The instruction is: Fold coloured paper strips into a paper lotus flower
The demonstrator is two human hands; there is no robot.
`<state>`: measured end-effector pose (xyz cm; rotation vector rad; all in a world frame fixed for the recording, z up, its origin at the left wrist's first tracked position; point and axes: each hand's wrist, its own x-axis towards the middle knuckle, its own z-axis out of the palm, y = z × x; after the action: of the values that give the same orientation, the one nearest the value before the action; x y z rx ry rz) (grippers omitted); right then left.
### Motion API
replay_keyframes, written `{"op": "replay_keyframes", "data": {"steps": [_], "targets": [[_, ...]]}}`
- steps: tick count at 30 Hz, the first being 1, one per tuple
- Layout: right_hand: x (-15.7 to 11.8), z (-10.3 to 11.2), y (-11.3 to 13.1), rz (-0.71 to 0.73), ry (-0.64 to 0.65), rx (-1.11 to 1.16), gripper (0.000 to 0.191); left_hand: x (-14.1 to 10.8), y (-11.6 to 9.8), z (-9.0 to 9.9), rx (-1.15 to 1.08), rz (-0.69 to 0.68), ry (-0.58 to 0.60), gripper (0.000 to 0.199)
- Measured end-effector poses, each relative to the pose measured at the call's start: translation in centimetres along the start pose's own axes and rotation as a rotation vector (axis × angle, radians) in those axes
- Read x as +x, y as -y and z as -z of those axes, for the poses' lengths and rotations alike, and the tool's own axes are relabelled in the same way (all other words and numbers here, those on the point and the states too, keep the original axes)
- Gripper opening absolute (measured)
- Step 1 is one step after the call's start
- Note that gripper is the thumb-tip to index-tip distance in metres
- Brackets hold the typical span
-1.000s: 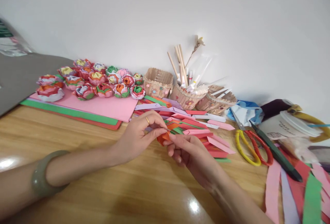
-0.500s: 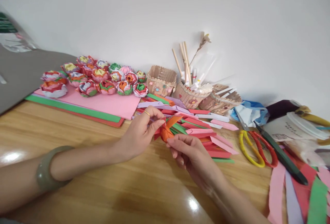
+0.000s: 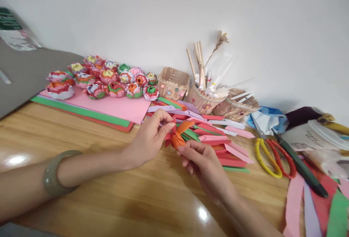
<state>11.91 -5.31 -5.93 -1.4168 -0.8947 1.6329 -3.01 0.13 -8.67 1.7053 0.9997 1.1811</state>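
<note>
Between my two hands is a partly formed paper flower (image 3: 177, 139), with orange folded petals and red pointed pieces on its left side. My left hand (image 3: 152, 135) pinches a red tip of it between thumb and forefinger. My right hand (image 3: 200, 157) grips its lower orange end with thumb and fingertips. Just behind the flower lies a loose pile of folded paper strips (image 3: 212, 139) in red, pink, green, lilac and orange. Part of the flower is hidden by my fingers.
Finished paper flowers (image 3: 109, 79) sit on stacked coloured sheets (image 3: 120, 110) at the back left. Craft-stick baskets (image 3: 174, 84) stand by the wall, one holding wooden sticks. Scissors (image 3: 268, 157), a dark green cutter (image 3: 302, 166), a white tub (image 3: 313, 135) and uncut paper strips (image 3: 294, 204) lie right.
The view has shifted slightly, so the table things appear a little farther right. Both hands keep hold of the paper flower, and the red pieces on its left show more clearly.
</note>
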Motion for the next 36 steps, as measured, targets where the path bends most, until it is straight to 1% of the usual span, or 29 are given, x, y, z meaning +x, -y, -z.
{"op": "replay_keyframes", "data": {"steps": [4,6,9,11,12,14,16,17,18,20,22,23,25,27,29,30,31,33,35,36], "targets": [[0.0,-0.1,0.0,0.048,-0.006,-0.047,0.025,-0.1,-0.2,-0.1,0.038,0.013,-0.03,0.007],[0.0,-0.1,0.0,0.089,-0.021,-0.105,0.028,-0.1,-0.3,-0.1,0.019,0.028,-0.017,0.008],[-0.3,0.2,0.1,0.173,-0.037,-0.209,0.029,0.1,-0.4,0.1,-0.076,0.064,0.039,0.008],[-0.4,0.6,0.1,0.242,-0.054,-0.229,0.03,0.5,-0.3,0.2,-0.17,0.107,0.045,0.009],[-0.4,0.8,0.1,0.286,-0.081,-0.218,0.029,0.8,-0.3,0.3,-0.23,0.14,0.042,0.01],[-0.3,1.1,0.2,0.38,-0.187,-0.182,0.028,1.2,-0.1,0.4,-0.349,0.211,0.051,0.016],[0.0,1.2,0.3,0.452,-0.297,-0.159,0.018,1.4,-0.1,0.3,-0.449,0.275,0.086,0.021],[0.1,1.2,0.4,0.467,-0.318,-0.158,0.015,1.5,-0.1,0.3,-0.486,0.297,0.105,0.023],[0.2,1.2,0.5,0.47,-0.306,-0.16,0.016,1.4,-0.1,0.2,-0.518,0.309,0.126,0.024],[0.4,1.1,0.6,0.448,-0.205,-0.156,0.022,1.3,-0.4,0.1,-0.569,0.318,0.183,0.023],[0.5,1.0,0.6,0.417,-0.096,-0.13,0.022,1.2,-0.7,0.0,-0.577,0.315,0.261,0.018],[0.6,1.1,0.6,0.412,-0.068,-0.111,0.021,1.1,-0.8,0.0,-0.566,0.311,0.299,0.016],[0.6,1.1,0.5,0.431,-0.073,-0.079,0.021,1.0,-0.9,0.1,-0.531,0.29,0.322,0.01],[0.7,1.2,0.4,0.458,-0.11,-0.083,0.022,1.0,-0.8,0.3,-0.488,0.234,0.253,0.011],[0.7,1.3,0.3,0.473,-0.149,-0.096,0.022,0.8,-0.5,0.6,-0.434,0.123,0.15,0.019],[0.7,1.3,0.3,0.481,-0.167,-0.1,0.022,0.6,-0.4,0.8,-0.401,0.05,0.117,0.022],[0.8,1.3,0.3,0.494,-0.188,-0.099,0.022,0.4,-0.3,1.0,-0.366,-0.029,0.11,0.024],[0.8,1.3,0.3,0.52,-0.226,-0.09,0.022,0.1,-0.3,1.2,-0.295,-0.136,0.168,0.027],[0.8,1.3,0.2,0.528,-0.233,-0.073,0.023,-0.2,-0.6,1.1,-0.179,-0.155,0.281,0.03],[0.9,1.2,0.2,0.524,-0.223,-0.064,0.024,-0.3,-0.8,1.0,-0.11,-0.159,0.292,0.031]]}}
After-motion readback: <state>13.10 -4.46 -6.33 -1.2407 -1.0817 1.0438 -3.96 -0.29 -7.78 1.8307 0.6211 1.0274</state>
